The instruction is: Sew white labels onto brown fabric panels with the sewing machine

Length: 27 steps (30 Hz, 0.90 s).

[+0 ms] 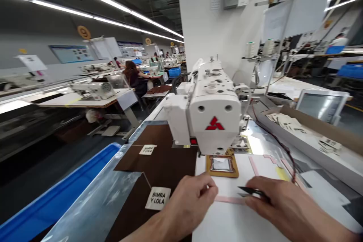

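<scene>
My left hand (193, 202) is over the white work surface, thumb and fingertips pinched together; anything between them is too small to make out. My right hand (279, 202) is closed around small black thread snips (255, 192), their pointed blades slightly apart and aimed left toward my left hand. Just beyond my hands, a tan frame (222, 174) with a rectangular opening sits under the white sewing machine head (214, 117). To the left lie dark brown fabric pieces (159, 159); a white BIMBA Y LOLA label (158, 198) is on the nearer one, a second label (148, 149) farther back.
A long box (312, 147) of white labels stands on the right. A blue bin (65, 193) is beside the table's left edge. Thread cones (250, 50) stand behind the machine at right. A person (134, 75) sits at another table in the left background.
</scene>
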Each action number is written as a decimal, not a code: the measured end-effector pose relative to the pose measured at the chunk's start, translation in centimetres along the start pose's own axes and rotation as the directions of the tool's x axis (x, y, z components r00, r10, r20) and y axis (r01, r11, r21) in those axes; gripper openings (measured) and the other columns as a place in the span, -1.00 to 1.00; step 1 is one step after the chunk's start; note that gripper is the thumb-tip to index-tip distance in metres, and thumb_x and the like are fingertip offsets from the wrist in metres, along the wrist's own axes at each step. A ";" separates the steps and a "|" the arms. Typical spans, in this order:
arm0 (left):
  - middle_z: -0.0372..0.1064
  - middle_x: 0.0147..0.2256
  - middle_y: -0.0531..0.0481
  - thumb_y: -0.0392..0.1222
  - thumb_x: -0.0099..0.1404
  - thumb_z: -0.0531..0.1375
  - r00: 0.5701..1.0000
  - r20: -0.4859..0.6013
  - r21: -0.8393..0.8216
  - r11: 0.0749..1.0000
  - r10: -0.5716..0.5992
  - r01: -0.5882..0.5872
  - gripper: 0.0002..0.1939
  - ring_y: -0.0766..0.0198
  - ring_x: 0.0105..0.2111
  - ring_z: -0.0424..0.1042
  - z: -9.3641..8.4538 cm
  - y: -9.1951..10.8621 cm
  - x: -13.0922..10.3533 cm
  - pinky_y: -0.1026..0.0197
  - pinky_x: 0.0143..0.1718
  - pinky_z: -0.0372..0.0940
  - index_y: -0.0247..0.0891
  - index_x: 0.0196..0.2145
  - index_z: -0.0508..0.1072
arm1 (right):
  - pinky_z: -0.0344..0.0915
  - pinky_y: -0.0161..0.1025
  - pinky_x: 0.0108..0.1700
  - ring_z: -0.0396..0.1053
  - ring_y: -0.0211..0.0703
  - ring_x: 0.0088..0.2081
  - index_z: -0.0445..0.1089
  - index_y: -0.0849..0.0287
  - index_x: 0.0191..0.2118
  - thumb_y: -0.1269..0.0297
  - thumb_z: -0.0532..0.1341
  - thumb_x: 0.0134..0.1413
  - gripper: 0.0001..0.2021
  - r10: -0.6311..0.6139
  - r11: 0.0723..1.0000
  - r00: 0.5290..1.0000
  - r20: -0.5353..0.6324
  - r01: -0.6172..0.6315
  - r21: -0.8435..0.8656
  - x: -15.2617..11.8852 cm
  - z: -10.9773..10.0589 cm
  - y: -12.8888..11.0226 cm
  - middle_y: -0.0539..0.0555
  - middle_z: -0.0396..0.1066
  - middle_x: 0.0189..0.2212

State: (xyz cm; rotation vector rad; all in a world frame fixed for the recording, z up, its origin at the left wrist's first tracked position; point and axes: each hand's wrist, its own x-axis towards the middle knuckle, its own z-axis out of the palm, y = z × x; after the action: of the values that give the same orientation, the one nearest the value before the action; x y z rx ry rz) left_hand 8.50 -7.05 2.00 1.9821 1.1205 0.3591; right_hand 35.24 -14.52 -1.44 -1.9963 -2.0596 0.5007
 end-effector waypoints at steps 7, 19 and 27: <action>0.18 -0.54 0.16 -0.05 0.48 0.06 1.000 -0.002 0.051 0.999 -0.016 0.016 -0.70 0.32 -0.50 0.12 -0.9 0.1 0.8 0.27 -0.48 0.01 -0.23 -0.37 0.41 | 0.17 -0.19 -0.34 0.51 0.02 -0.32 0.42 0.05 -0.33 0.18 0.14 0.22 -0.84 -0.061 0.996 0.995 0.076 0.056 0.073 2.7 -2.0 -5.3 0.04 0.55 -0.37; 0.19 -0.52 0.11 0.08 0.45 0.05 0.997 -0.045 0.047 0.996 -0.068 0.070 -0.61 0.29 -0.49 0.16 -1.1 -1.2 1.8 0.27 -0.47 0.04 -0.25 -0.38 0.41 | 0.07 -0.19 -0.39 0.50 -0.02 -0.40 0.42 0.11 -0.37 0.27 0.07 0.26 -0.77 -0.147 0.988 0.989 0.015 0.147 -0.040 4.2 -0.5 -3.4 0.09 0.54 -0.43; 0.19 -0.52 0.11 0.16 0.42 0.07 0.984 -0.157 0.047 0.995 -0.084 0.092 -0.58 0.29 -0.53 0.18 -1.8 -1.4 2.3 0.28 -0.49 0.07 -0.22 -0.40 0.41 | 0.01 -0.22 -0.42 0.46 -0.05 -0.39 0.38 0.09 -0.36 0.25 0.13 0.24 -0.85 -0.033 0.999 0.999 -0.019 0.033 -0.004 3.4 -1.3 -1.0 0.06 0.53 -0.38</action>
State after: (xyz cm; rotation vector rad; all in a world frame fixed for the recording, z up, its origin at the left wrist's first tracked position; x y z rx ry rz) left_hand 7.94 -3.86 1.73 1.9711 1.3238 0.4463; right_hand 34.73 -11.05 -0.09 -1.9582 -2.0800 0.4691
